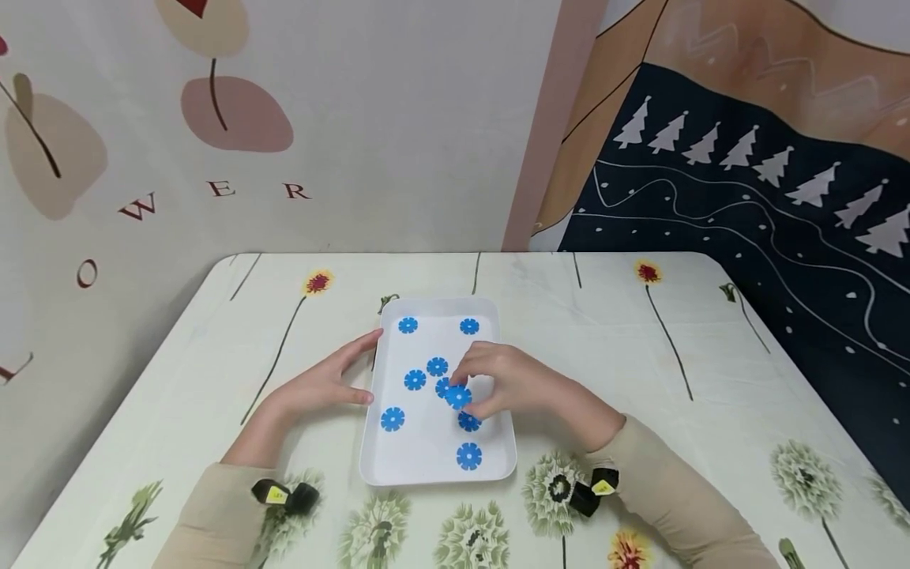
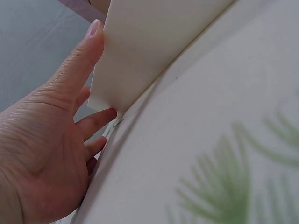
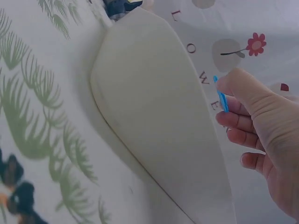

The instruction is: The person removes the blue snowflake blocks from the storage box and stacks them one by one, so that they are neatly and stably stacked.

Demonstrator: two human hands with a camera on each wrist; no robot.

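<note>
My right hand (image 1: 508, 379) pinches a blue notched plastic disc (image 1: 458, 397) between thumb and fingers, over the right half of a white tray (image 1: 426, 466). Seen edge-on in the right wrist view, the disc (image 3: 221, 95) stands clear of the tray wall. Several more such discs lie inside the tray, among them one at the back left (image 1: 408, 325) and one at the front right (image 1: 469, 456). Two discs lie partly hidden behind the held disc and the fingers. At the tray's left side, my left hand (image 1: 323, 386) rests its spread thumb and fingers against the wall.
Beneath the tray is a table (image 1: 583, 316) covered in flower-patterned cloth. A printed wall hanging (image 1: 398, 142) rises behind its far edge, with a dark tree-patterned one (image 1: 711, 190) on the right. Each wrist wears a small black camera, such as the left one (image 1: 284, 495).
</note>
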